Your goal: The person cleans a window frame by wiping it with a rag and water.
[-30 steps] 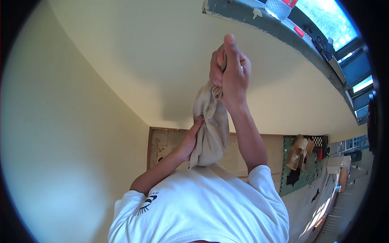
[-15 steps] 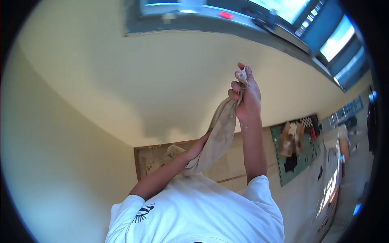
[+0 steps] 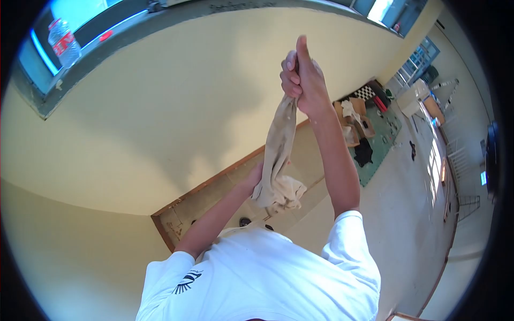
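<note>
A long beige cloth [image 3: 279, 136] with darker smudges hangs twisted in front of the yellow wall. My right hand [image 3: 304, 80] is raised and closed round its upper end, thumb pointing up. Lower down, my left hand [image 3: 254, 177] holds the cloth's left edge, with its fingertips hidden behind the fabric. The bottom of the cloth is bunched in loose folds to the right of my left hand.
A plastic bottle [image 3: 64, 44] and a red object [image 3: 106, 36] are on the window ledge [image 3: 176, 21]. Right of my right arm, an open cardboard box [image 3: 350, 136] and black cloth [image 3: 363, 152] lie on a green mat [image 3: 383, 134]. A wooden edge [image 3: 227, 169] borders the wall's foot.
The view has turned, so the ledge and mat appear farther left. My right thumb now points up over the fist. The cloth hangs more upright, its lower end bunched to the right.
</note>
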### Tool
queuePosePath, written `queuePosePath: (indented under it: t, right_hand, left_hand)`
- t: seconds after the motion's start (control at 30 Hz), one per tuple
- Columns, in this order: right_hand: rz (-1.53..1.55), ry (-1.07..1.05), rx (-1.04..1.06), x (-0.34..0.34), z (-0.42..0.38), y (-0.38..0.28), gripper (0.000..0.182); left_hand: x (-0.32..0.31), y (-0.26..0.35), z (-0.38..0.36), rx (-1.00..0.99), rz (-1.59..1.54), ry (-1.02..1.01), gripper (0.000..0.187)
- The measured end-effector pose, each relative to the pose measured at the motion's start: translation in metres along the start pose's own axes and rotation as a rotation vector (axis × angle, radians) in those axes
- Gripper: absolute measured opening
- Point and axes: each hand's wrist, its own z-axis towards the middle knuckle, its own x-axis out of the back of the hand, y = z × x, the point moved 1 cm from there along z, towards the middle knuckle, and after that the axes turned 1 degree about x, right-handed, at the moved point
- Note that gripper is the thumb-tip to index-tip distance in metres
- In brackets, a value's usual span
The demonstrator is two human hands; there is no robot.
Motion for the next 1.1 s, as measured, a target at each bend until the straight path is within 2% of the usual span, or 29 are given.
queuePosePath:
  t: [0.03, 0.1, 0.2, 0.3, 0.43, 0.53, 0.6, 0.73, 0.93, 1.1]
  right_hand:
    - [-0.025, 0.029, 0.017, 0.009, -0.001, -0.004, 0.055]
    - [-0.08, 0.078, 0.056, 0.02, -0.001, -0.012, 0.062]
    - [-0.19, 0.132, 0.161, 0.044, -0.001, -0.019, 0.063]
    - [-0.357, 0.14, 0.239, 0.059, -0.004, -0.029, 0.06]
    - [-0.395, 0.155, 0.253, 0.07, -0.006, -0.04, 0.056]
    - [-0.42, 0.161, 0.255, 0.076, -0.003, -0.044, 0.053]
    - [-0.428, 0.157, 0.255, 0.077, 0.001, -0.046, 0.051]
    - [-0.318, 0.213, 0.249, 0.071, 0.011, -0.047, 0.049]
    - [-0.315, 0.203, 0.299, 0.065, 0.015, -0.047, 0.047]
    - [-0.311, 0.222, 0.269, 0.064, 0.011, -0.052, 0.045]
  left_hand:
    - [-0.009, -0.003, 0.008, 0.025, -0.047, 0.054, 0.041]
    - [-0.025, -0.007, 0.021, 0.038, -0.11, 0.029, 0.039]
    - [-0.048, -0.01, 0.039, 0.015, -0.133, 0.044, 0.037]
    - [-0.058, -0.018, 0.055, 0.01, -0.17, 0.021, 0.034]
    - [-0.077, -0.019, 0.067, 0.019, -0.209, 0.022, 0.034]
    - [-0.081, -0.022, 0.079, -0.006, -0.119, 0.103, 0.036]
    - [-0.084, -0.021, 0.086, -0.075, 0.007, 0.224, 0.037]
    - [-0.096, -0.017, 0.113, -0.146, 0.233, 0.379, 0.035]
    - [-0.109, -0.019, 0.141, -0.243, 0.155, 0.254, 0.031]
    - [-0.12, -0.02, 0.136, -0.207, 0.153, 0.276, 0.031]
